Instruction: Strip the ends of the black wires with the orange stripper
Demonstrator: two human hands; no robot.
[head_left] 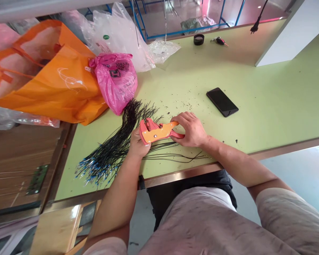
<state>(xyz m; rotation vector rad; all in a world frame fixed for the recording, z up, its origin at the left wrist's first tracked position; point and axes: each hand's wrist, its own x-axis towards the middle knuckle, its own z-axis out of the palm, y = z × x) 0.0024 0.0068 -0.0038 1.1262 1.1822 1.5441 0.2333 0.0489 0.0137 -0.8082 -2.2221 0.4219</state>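
Observation:
My right hand [190,130] grips the handles of an orange and red wire stripper [159,132]. The tool's jaws point left, toward my left hand [138,144]. That hand is closed right behind the tool's head, which hides most of its fingers; what they pinch does not show. Beside and beneath it lies a thick bundle of thin black wires [117,136], with blue and silvery tips at the near left end. A few separate black wires [172,156] stretch across the table under my right wrist, near the front edge.
Small clippings [187,104] are scattered on the green table [268,95]. A black phone [222,102] lies to the right. An orange bag [66,78] and a pink plastic bag [119,79] stand at left. Farther back are a black ring [199,39] and keys [220,41].

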